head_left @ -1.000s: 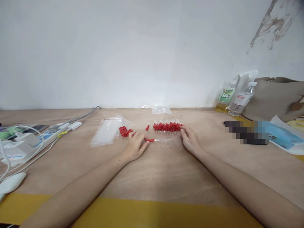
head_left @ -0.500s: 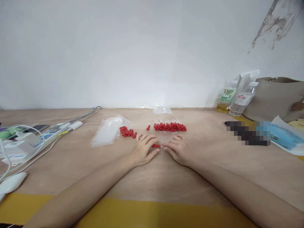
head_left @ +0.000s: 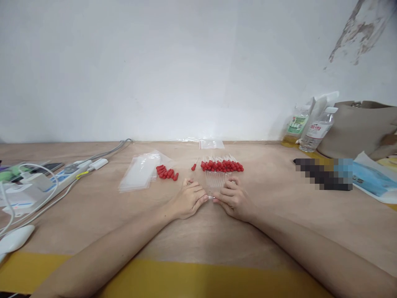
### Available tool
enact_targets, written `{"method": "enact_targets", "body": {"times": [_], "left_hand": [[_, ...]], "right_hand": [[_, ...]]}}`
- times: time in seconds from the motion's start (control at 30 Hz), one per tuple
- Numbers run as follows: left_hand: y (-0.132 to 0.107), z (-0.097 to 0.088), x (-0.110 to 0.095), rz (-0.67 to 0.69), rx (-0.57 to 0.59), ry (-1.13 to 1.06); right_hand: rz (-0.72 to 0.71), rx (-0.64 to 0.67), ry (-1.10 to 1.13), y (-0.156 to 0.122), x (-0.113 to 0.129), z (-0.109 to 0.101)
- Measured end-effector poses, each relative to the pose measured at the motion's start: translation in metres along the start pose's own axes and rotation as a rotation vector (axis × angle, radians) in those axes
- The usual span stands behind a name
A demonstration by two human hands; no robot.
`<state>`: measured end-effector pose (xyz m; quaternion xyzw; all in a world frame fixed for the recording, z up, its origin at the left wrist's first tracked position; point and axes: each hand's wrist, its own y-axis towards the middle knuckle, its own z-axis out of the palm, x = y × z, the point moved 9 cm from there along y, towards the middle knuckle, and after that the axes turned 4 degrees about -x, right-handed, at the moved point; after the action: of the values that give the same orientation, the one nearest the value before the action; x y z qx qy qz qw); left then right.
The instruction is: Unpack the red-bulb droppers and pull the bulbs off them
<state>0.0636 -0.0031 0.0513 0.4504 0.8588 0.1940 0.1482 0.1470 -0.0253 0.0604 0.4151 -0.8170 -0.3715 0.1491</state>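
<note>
Between my two hands a clear glass dropper tube [head_left: 211,197] lies crosswise, with only a short piece showing. My right hand [head_left: 233,199] is closed round its right part. My left hand [head_left: 190,199] pinches the other end, where its fingers cover the red rubber bulb seen a moment before. Just beyond the hands is a row of loose clear tubes [head_left: 217,180]. Behind that row lies a pile of droppers with red bulbs [head_left: 221,166], and one single dropper [head_left: 194,167] rests to its left. Several loose red bulbs [head_left: 167,173] lie beyond my left hand.
Clear plastic bags [head_left: 138,171] are stacked at left, and another small bag [head_left: 211,144] lies by the wall. A power strip [head_left: 63,176] with cables is far left. Two bottles [head_left: 318,130], a grey bag [head_left: 356,128] and a blue packet [head_left: 375,176] are at right.
My left fingers have closed over the red bulb, which no longer shows. Both hands have shifted slightly nearer to me with the tube.
</note>
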Motion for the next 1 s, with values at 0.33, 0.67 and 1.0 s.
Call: {"method": "enact_targets", "body": {"times": [0.33,0.67,1.0], "left_hand": [[-0.01,-0.007,0.017,-0.07,0.009,-0.046],[-0.022,-0.023,0.082,-0.434,-0.251,-0.133],[-0.027,-0.017,0.084,-0.46,-0.295,-0.172]], "right_hand": [[0.025,-0.012,-0.008,-0.009,-0.018,-0.012],[0.778,0.038,-0.289,-0.045,-0.115,-0.013],[0.769,0.088,-0.127,-0.039,-0.099,0.002]]}}
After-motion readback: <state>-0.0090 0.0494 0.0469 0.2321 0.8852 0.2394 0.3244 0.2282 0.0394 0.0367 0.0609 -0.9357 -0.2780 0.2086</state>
